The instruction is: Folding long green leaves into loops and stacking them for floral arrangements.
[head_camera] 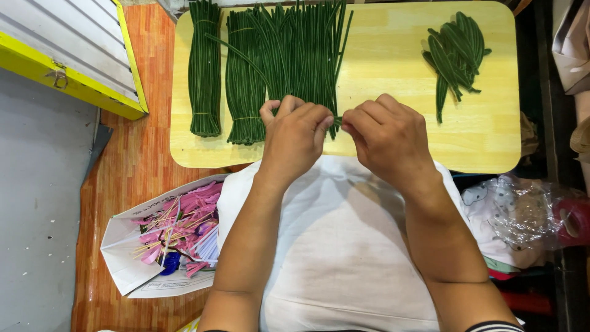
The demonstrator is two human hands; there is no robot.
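My left hand [294, 136] and my right hand [386, 136] meet over the near edge of a light wooden board [381, 74], both pinching the ends of thin dark green stems from a loose pile [301, 55]. Two tied bundles of the same green stems [204, 67] lie on the board's left part. A small heap of green leaf-shaped pieces [456, 52] lies at the board's right. What exactly sits between my fingertips is hidden by the fingers.
A white paper bag [163, 240] holding pink scraps, sticks and blue bits lies on the orange wooden floor at my left. A yellow-framed white box [74, 55] stands at upper left. Clear plastic wrapping and a red tape roll [568, 221] sit at right. My lap wears a white apron.
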